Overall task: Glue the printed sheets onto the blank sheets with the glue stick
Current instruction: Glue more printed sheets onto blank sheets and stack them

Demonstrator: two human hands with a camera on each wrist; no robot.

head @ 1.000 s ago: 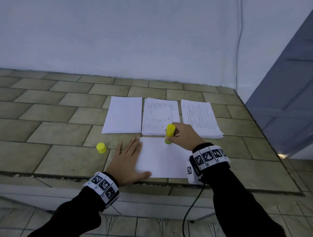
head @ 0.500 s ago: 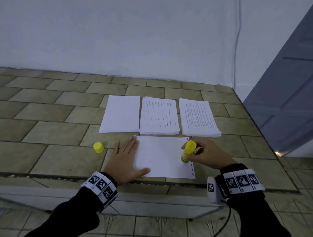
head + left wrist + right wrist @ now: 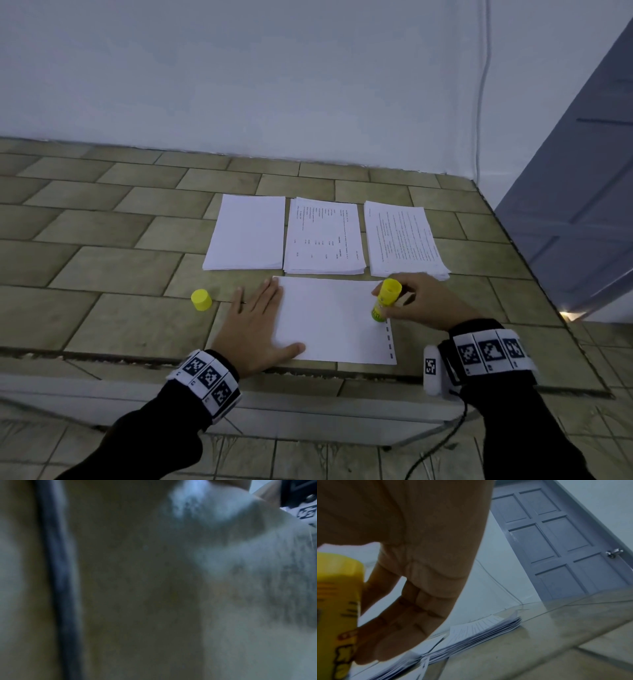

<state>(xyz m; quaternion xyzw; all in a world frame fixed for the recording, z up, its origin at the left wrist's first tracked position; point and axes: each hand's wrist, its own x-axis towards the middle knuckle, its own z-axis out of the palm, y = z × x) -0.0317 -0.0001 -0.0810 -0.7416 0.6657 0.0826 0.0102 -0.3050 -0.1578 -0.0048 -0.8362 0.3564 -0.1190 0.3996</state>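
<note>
The left wrist view is dark and blurred throughout; no object in it can be identified. In the right wrist view, the glue stick is cut off by the left and bottom edges, and its label print is unreadable. In the head view, its tip is hidden behind its own body, so contact with the white sheet cannot be confirmed. Text on both printed stacks is too small to read. The left hand covers the sheet's left edge.

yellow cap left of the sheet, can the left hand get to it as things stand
Probably yes. The yellow cap stands alone on the tiles just left of the left hand, nothing between them. But that hand is pressing the sheet flat and would have to let go.
</note>
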